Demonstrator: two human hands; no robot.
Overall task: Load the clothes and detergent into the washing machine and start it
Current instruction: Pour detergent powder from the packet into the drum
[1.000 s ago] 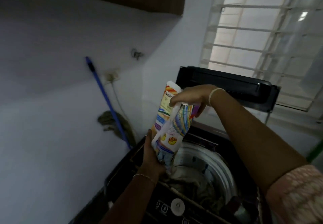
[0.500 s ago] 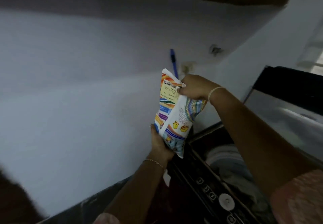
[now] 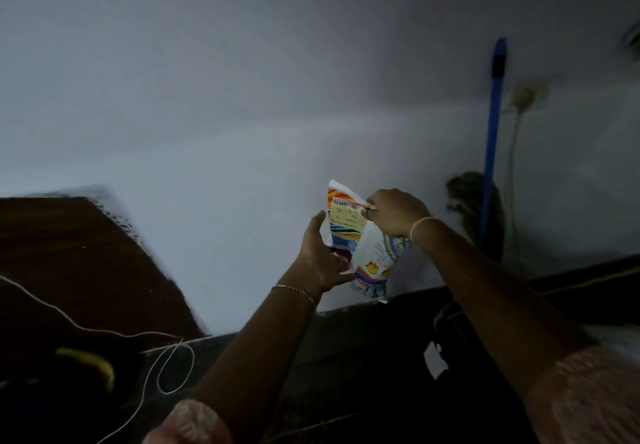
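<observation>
My left hand (image 3: 320, 260) cups the detergent packet (image 3: 360, 246) at frame centre; my right hand (image 3: 393, 213) pinches its top corner; powder could spill if it tips, the machine out of view.

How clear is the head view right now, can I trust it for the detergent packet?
Head view: dim overall, with the lower corners nearly black; the detergent packet is the brightest thing, its barcode visible but its print unreadable; left hand and right hand are fairly sharp; the dark panel's edge smears with motion blur.
</observation>
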